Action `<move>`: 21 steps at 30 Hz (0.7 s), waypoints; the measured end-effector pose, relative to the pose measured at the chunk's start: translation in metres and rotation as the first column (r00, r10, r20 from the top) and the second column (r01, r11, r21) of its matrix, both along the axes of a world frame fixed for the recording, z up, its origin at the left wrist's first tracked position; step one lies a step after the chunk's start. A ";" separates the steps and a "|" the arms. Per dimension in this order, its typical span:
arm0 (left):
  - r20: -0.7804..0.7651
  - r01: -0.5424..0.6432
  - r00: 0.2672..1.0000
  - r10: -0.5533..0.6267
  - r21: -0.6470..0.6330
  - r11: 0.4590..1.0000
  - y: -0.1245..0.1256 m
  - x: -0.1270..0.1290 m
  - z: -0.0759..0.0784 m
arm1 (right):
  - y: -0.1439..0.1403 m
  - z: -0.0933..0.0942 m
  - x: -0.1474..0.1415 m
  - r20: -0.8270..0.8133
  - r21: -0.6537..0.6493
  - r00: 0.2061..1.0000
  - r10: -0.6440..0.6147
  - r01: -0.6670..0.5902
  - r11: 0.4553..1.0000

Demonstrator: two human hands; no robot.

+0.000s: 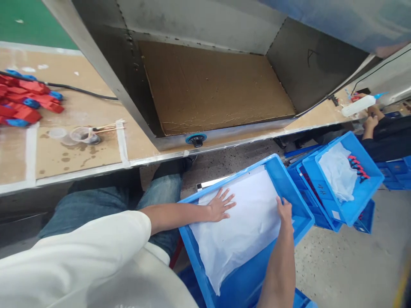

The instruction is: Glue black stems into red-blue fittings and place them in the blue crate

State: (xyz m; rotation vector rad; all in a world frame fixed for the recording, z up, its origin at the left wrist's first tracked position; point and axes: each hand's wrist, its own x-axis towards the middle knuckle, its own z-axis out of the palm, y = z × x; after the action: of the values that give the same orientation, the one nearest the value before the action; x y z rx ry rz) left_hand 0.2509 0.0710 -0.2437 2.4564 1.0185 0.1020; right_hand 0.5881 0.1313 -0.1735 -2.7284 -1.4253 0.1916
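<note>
A white sheet (pixel 244 226), thin and slightly wrinkled, lies in a large blue crate (pixel 293 192) in front of me. It looks like plastic film or paper; which one I cannot tell. My left hand (pixel 222 206) rests flat on the sheet's upper left part with fingers spread. At the sheet's right edge, my right hand (pixel 284 210) has its thumb and fingers closed on the border. Part of the crate's bare blue bottom shows below the sheet, and my right forearm crosses the crate's lower side.
A metal box with a brown-lined floor (pixel 218 90) and a dial (pixel 196 140) stands on the workbench (pixel 86 102). Red and blue parts (pixel 25 98) and a small cup with sticks (pixel 85 134) lie left. Stacked blue crates (pixel 362 184) and a co-worker holding a bottle (pixel 358 105) are right.
</note>
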 end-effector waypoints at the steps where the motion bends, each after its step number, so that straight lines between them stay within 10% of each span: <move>1: -0.023 -0.017 1.000 0.017 -0.002 1.000 -0.001 0.005 0.003 | -0.004 0.005 0.001 0.014 0.020 1.000 0.001 -0.001 1.000; 6: 0.075 -0.052 0.996 0.046 0.082 0.995 0.014 0.061 0.028 | -0.026 -0.009 -0.024 0.083 0.101 0.996 0.031 -0.039 0.994; 11: 0.047 -0.040 0.998 0.044 -0.097 0.994 0.091 0.125 0.048 | -0.036 -0.047 -0.059 0.131 0.114 0.990 0.046 -0.061 0.992; 16: -0.011 -0.126 0.992 0.126 -0.161 0.979 0.151 0.143 0.033 | -0.040 -0.066 -0.062 0.167 0.095 0.985 -0.035 0.019 0.995; 21: 0.028 -0.229 0.971 0.236 -0.151 0.962 0.155 0.151 0.014 | -0.041 -0.079 -0.049 0.175 0.126 0.921 -0.347 0.329 0.936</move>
State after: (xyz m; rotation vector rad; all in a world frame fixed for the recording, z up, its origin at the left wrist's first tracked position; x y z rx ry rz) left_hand 0.4020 0.2258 -0.2296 2.1853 1.2456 0.1538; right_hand 0.5394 0.0899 -0.2520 -2.9197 -0.9381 -0.1597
